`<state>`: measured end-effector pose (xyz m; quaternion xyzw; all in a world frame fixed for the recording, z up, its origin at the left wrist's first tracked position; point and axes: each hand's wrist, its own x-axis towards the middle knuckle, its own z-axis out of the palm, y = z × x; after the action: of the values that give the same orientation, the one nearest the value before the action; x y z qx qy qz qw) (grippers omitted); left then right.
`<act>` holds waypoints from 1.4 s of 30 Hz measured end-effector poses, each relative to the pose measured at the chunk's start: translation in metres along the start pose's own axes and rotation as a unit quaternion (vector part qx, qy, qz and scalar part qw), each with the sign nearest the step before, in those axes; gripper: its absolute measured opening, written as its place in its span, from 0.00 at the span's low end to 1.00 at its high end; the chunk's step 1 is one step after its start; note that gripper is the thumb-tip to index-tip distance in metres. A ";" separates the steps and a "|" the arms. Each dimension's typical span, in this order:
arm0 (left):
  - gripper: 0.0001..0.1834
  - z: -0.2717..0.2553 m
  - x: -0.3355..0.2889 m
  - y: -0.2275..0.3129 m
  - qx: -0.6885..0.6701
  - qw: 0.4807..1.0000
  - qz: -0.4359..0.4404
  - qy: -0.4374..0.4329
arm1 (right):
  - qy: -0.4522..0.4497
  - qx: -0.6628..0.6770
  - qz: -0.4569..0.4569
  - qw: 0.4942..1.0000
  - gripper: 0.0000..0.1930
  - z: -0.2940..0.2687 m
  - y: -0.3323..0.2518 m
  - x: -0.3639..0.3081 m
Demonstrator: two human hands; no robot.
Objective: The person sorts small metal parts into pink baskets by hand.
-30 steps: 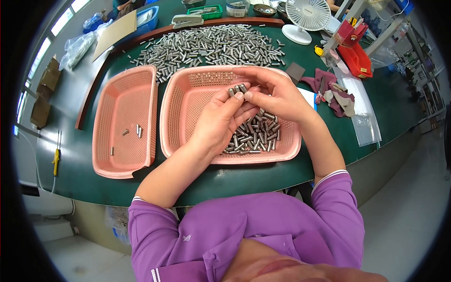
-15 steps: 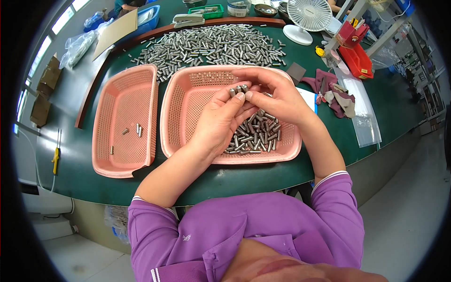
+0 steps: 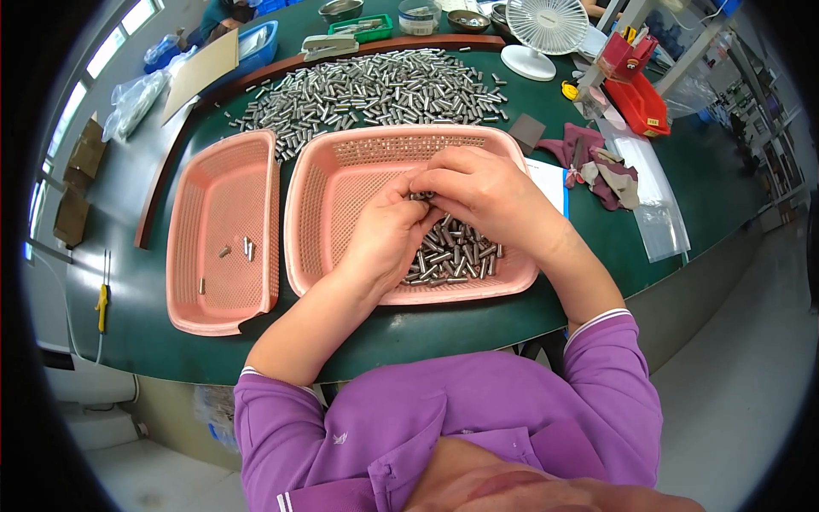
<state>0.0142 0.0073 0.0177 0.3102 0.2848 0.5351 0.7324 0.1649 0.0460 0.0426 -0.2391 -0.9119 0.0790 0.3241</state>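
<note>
Now our right hand (image 3: 482,189) has curled over metal pins (image 3: 419,196) our left hand (image 3: 386,229) grips; right's hold unclear, handling likely unfinished.

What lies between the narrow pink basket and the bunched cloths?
In the head view: the wide pink basket, holding loose metal pins, with the left hand and right hand above it, then a white sheet with a blue edge.

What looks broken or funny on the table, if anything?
The smaller pink basket on the left: near its front right corner, the rim looks broken, with a notch where the edge should run smoothly.
</note>
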 end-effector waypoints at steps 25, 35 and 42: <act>0.27 -0.006 0.002 0.000 -0.096 0.994 0.053 -0.017 | 0.082 0.570 0.360 0.734 0.11 -0.011 0.052 -0.001; 0.29 -0.002 0.002 0.005 -0.013 0.994 0.090 0.067 | -0.013 0.450 0.366 0.814 0.10 -0.011 0.056 0.002; 0.26 -0.025 -0.022 0.045 0.279 0.932 0.229 -0.008 | -0.235 0.098 0.290 0.923 0.08 -0.016 0.038 -0.007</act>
<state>-0.0377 0.0009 0.0378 0.5633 0.3384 0.5844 0.4761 0.1945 0.0753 0.0399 -0.4351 -0.8402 0.3122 0.0852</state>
